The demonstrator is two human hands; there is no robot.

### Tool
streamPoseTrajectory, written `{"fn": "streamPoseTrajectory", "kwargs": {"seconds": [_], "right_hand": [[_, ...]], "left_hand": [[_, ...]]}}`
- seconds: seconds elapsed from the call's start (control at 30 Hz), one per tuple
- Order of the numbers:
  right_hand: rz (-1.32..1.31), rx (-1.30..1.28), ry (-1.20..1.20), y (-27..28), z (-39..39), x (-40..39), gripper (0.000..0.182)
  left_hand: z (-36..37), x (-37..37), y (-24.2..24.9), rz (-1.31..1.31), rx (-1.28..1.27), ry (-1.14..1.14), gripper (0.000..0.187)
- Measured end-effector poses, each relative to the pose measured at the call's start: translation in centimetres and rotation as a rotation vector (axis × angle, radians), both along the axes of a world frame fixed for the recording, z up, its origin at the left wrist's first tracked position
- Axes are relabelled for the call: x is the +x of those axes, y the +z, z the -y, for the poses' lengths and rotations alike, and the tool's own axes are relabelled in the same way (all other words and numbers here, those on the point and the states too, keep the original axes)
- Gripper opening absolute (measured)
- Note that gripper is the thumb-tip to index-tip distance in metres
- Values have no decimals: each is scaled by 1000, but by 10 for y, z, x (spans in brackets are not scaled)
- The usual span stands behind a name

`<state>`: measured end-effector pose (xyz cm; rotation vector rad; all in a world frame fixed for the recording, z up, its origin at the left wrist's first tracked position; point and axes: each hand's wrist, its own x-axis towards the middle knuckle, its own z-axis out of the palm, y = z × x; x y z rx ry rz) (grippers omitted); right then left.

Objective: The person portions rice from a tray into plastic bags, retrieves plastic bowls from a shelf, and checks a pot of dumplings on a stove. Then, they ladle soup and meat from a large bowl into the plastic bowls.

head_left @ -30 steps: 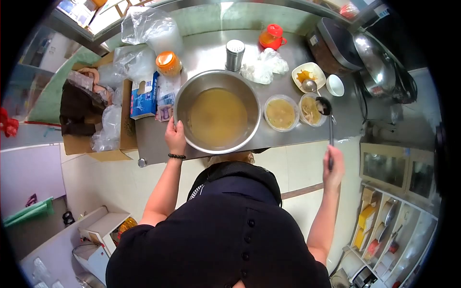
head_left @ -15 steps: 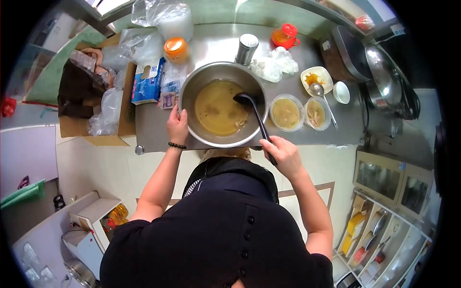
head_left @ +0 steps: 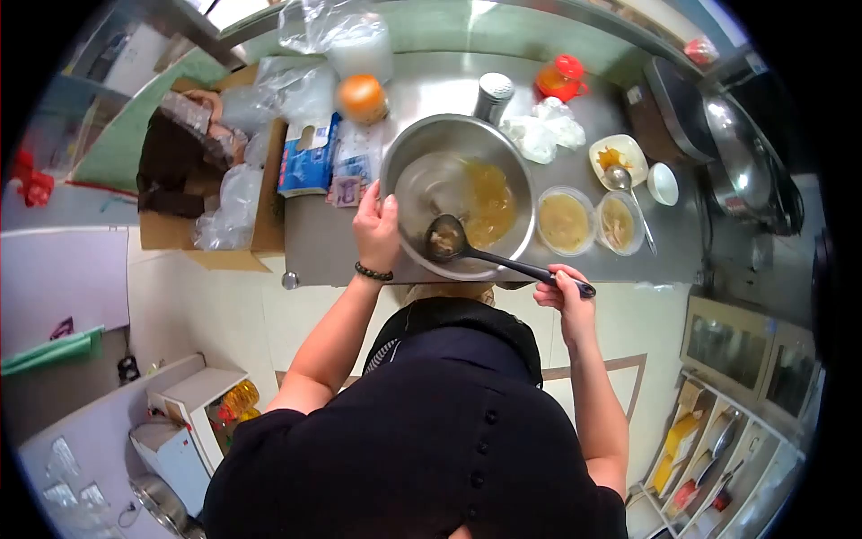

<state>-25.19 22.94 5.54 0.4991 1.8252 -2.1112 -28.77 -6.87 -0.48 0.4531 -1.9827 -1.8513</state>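
My left hand (head_left: 375, 232) grips the left rim of a large stainless steel basin (head_left: 526, 235), its thumb on the near side. Yellowish broth (head_left: 492, 202) gathers toward the basin's right side, leaving much of the left bottom bare. Closed round the handle end of a black ladle (head_left: 503, 261), my right hand (head_left: 569, 301) is just beyond the table's front edge. The ladle's bowl is inside the basin at the front left and carries brownish pieces that look like meat. To the right of the basin stand two clear tubs, a broth tub (head_left: 565, 222) and a meat tub (head_left: 620, 223).
A spoon (head_left: 619, 177) rests on a white dish (head_left: 633, 151) beside a small white bowl (head_left: 663, 184). Behind the basin are a metal shaker (head_left: 492, 97), a plastic bag (head_left: 545, 128) and a red-lidded jar (head_left: 562, 79). Left are an orange-lidded jar (head_left: 362, 99), blue box (head_left: 307, 162) and carton (head_left: 269, 202).
The ladle has swung from the basin's right side to its front left and now holds pieces. Broth has shifted rightward, baring the left bottom. My right hand has moved toward the handle's end.
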Motion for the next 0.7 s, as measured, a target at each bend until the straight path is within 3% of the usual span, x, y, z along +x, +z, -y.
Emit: {"fn": "streamPoseTrajectory", "kwargs": {"seconds": [0.07,0.13,0.23,0.33,0.4,0.5,0.57,0.63,0.7], "right_hand": [[-32,-31,-19,3,2,3,20],[-292,-2,47,15,8,11,13],[-690,530,286,34,11,17,14],[-688,566,267,32,14,21,13],[-484,380,218,27,10,24,13],[-452,330,229,29,6,29,13],[-570,379,221,25,2,32,14],[-799,468,395,34,0,31,17],[-807,493,473,44,-3,32,20]], "left_hand": [[1,-4,-10,-83,-32,39,39],[9,-4,-25,-92,15,14,40],[16,2,-30,-44,11,-12,37],[17,5,-34,-70,30,-21,35],[16,3,-35,-101,51,-22,34],[14,2,-31,-94,73,-26,33],[13,1,-27,-83,83,-15,33],[11,1,-22,-58,97,-23,33],[14,-2,-22,-10,118,-24,32]]}}
